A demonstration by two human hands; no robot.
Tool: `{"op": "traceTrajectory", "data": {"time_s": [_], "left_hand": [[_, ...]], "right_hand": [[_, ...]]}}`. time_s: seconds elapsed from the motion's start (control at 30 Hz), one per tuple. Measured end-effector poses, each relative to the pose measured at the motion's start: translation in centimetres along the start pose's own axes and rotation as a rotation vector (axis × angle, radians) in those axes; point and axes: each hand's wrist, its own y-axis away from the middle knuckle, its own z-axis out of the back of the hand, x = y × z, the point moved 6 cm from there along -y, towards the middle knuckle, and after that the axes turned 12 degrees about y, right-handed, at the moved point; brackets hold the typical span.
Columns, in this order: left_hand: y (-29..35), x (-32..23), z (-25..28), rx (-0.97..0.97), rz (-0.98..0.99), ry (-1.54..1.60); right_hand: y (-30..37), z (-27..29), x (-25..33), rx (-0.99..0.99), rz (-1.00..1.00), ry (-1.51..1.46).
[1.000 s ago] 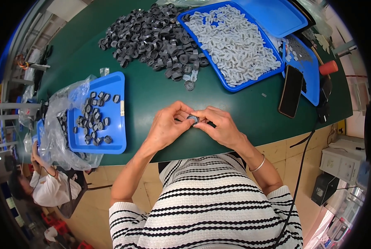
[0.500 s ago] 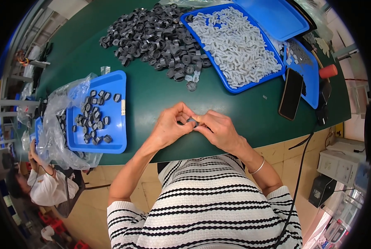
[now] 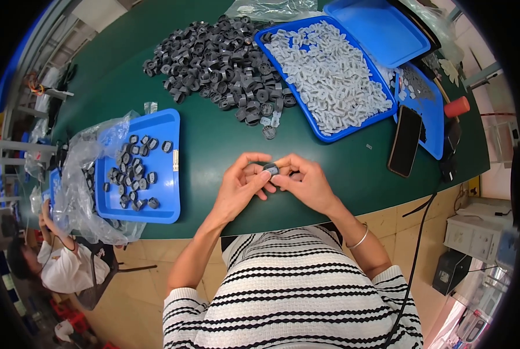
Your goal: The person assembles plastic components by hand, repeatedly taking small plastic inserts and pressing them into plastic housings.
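Green table: heap of dark ring parts and blue tray of pale parts are set at the far side. Left hand and right hand: fingers closed together on one small dark part, held above the near table edge.

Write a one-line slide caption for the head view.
Left hand and right hand pinch a small dark ring part over a green table beside blue trays.
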Motion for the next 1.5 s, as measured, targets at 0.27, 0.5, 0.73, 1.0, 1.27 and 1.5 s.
{"op": "traceTrajectory", "data": {"time_s": [0.27, 0.5, 0.73, 1.0, 1.27, 1.5], "left_hand": [[-0.4, 2.1, 1.7, -0.134, 0.045, 0.177], [-0.2, 2.1, 1.1, -0.157, -0.052, 0.118], [-0.5, 1.6, 1.4, -0.161, -0.166, -0.176], [-3.6, -0.1, 3.1, -0.102, -0.044, 0.375], [-4.8, -3.4, -0.3, -0.23, -0.688, -1.111], [-1.3, -2.4, -0.2, -0.145, -0.552, -1.013]], "right_hand": [[-0.5, -0.1, 0.3, -0.008, -0.019, 0.015], [-0.5, 0.1, 2.6, -0.158, 0.082, 0.279], [-0.7, 0.3, 2.7, -0.199, 0.114, 0.356], [-4.1, 4.1, 4.1, -0.283, 0.361, 0.714], [-5.9, 2.9, 3.4, -0.284, 0.473, 1.097], [-4.6, 4.4, 3.3, -0.217, 0.402, 0.943]]}}
